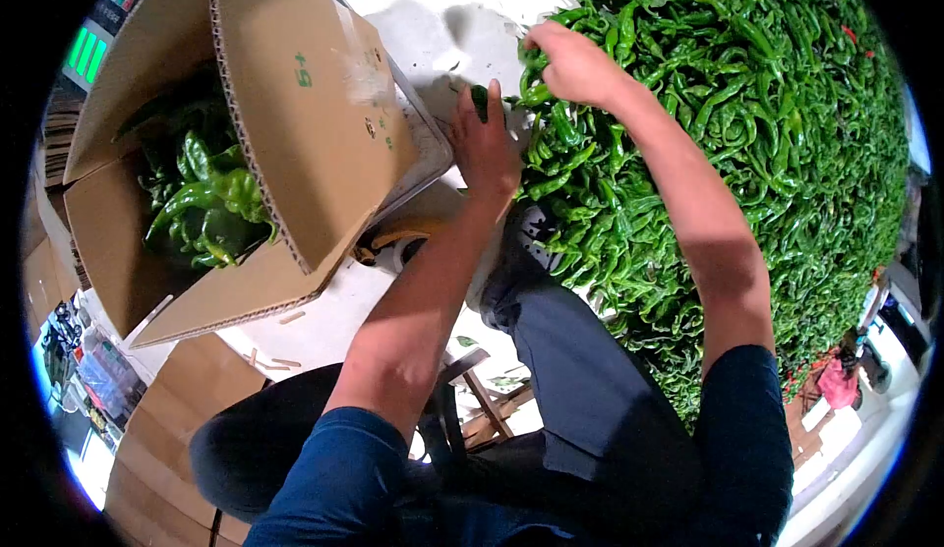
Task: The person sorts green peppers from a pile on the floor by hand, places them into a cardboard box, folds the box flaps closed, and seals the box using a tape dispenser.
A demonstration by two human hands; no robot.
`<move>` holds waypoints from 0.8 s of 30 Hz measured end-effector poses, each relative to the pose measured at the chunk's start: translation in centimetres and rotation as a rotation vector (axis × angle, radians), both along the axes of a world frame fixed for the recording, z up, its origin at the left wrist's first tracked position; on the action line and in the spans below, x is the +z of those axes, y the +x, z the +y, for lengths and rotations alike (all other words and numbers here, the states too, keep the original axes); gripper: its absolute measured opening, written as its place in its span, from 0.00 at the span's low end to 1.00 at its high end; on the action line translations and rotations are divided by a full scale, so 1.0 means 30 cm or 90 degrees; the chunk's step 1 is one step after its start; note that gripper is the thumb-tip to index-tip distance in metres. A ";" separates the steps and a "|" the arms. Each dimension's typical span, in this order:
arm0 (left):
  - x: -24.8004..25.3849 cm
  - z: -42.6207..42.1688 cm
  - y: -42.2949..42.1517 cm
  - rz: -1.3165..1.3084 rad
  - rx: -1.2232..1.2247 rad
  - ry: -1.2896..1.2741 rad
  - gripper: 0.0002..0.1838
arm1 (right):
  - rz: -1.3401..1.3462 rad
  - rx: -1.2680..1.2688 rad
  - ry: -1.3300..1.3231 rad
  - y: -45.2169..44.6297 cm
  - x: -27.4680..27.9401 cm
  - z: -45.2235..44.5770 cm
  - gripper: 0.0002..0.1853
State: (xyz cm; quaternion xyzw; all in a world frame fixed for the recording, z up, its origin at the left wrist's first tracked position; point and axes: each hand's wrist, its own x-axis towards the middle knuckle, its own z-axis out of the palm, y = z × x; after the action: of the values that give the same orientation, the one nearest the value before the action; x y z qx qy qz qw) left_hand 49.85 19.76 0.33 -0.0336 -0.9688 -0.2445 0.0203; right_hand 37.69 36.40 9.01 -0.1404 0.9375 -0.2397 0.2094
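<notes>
A big heap of long green chili peppers (pixel 747 105) spreads over the right side. At the heap's left edge, my right hand (pixel 578 63) is closed, its fingers curled down over green peppers (pixel 534 87); its fingertips are partly hidden. My left hand (pixel 487 149) is over the white floor between the heap and the cardboard box (pixel 324 105). A dark green pepper (pixel 479 103) shows between its fingers, mostly covered by the hand. The box stands with its flaps open on the left and holds several green peppers (pixel 211 203), some in shadow.
Under the box is a grey tray-like edge (pixel 425 124). A lit green display (pixel 87 56) is at the far left. My bent leg (pixel 590 380) and shoe (pixel 531 237) lie between box and heap. Flattened cardboard (pixel 187 429) is at lower left; a pink item (pixel 838 382) lies lower right.
</notes>
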 end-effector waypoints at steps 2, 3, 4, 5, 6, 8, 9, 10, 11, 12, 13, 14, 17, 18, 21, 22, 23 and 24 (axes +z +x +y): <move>0.020 0.007 -0.040 -0.032 -0.027 -0.067 0.31 | -0.030 -0.054 -0.014 0.004 0.035 0.063 0.19; 0.022 0.004 -0.052 -0.018 -0.024 -0.062 0.25 | -0.074 -0.079 0.007 0.003 0.032 0.091 0.20; 0.028 0.003 -0.062 -0.054 -0.025 -0.053 0.23 | -0.075 -0.082 0.013 0.005 0.032 0.106 0.19; 0.034 0.001 -0.072 -0.090 -0.027 -0.046 0.21 | -0.075 -0.087 0.018 0.012 0.040 0.114 0.19; 0.038 0.000 -0.080 -0.125 -0.029 -0.039 0.18 | -0.075 -0.092 0.022 0.015 0.042 0.123 0.19; -0.019 0.004 -0.049 -0.067 -0.026 -0.040 0.23 | 0.086 0.010 0.024 0.012 -0.004 0.125 0.23; -0.023 0.006 -0.039 -0.039 -0.026 -0.040 0.26 | 0.116 0.044 0.029 0.002 -0.011 0.087 0.24; -0.029 0.010 -0.027 -0.053 -0.030 -0.046 0.25 | 0.143 0.078 0.035 -0.004 -0.020 0.047 0.25; -0.015 0.013 -0.013 -0.070 -0.034 -0.053 0.25 | 0.112 0.132 0.071 -0.016 -0.005 -0.003 0.25; -0.005 0.013 0.000 -0.087 -0.039 -0.060 0.24 | 0.080 0.185 0.106 -0.028 0.010 -0.053 0.25; 0.005 0.005 0.006 -0.092 -0.057 -0.076 0.27 | 0.083 0.215 0.136 -0.031 -0.028 -0.084 0.21; 0.007 -0.002 0.016 -0.068 -0.078 -0.079 0.28 | 0.133 0.257 0.145 -0.032 -0.066 -0.079 0.23; 0.022 -0.032 0.046 -0.091 -0.147 -0.087 0.37 | 0.299 0.337 0.148 -0.012 -0.135 -0.074 0.21; 0.016 -0.040 0.052 -0.085 -0.162 -0.084 0.38 | 0.270 0.373 0.198 -0.013 -0.126 -0.078 0.18; 0.029 -0.064 0.040 -0.091 -0.207 -0.065 0.40 | 0.166 0.448 0.322 -0.040 -0.079 -0.106 0.08; 0.040 -0.073 0.034 -0.115 -0.227 -0.050 0.41 | 0.184 0.459 0.317 -0.028 -0.082 -0.106 0.08; 0.055 -0.078 0.025 -0.136 -0.247 -0.036 0.42 | 0.203 0.468 0.313 -0.021 -0.076 -0.106 0.08; 0.052 -0.083 0.027 -0.131 -0.254 -0.054 0.42 | 0.224 0.479 0.309 -0.019 -0.070 -0.108 0.08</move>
State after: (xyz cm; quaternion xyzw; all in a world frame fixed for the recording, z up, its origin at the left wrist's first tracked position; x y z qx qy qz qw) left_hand 50.65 17.25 1.91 -0.2005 -0.9493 -0.2047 -0.1291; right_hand 37.12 33.16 6.92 -0.4558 0.8716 0.1057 0.1463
